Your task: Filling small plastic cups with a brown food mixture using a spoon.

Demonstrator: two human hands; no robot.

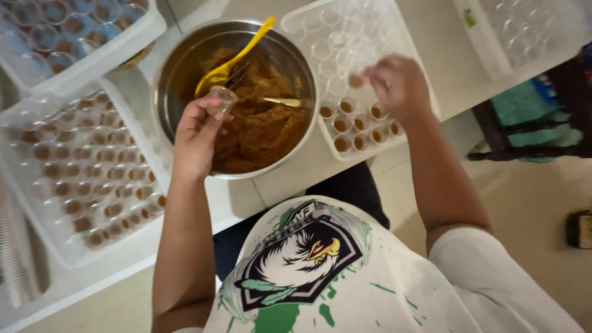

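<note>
1. Pinching a small clear cup (222, 98) over the steel bowl (179, 61), the left hand (197, 139) is clamped on it.
2. Fingers of the right hand (398, 83) close on a filled cup (355, 81) over the white tray (376, 24).
3. Brown powder (265, 123) and a yellow spoon (231, 61) sit in the bowl.

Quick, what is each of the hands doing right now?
Left hand: closed on a small clear cup over the metal bowl.
Right hand: fingers pinched above the white tray; contents unclear.
</note>
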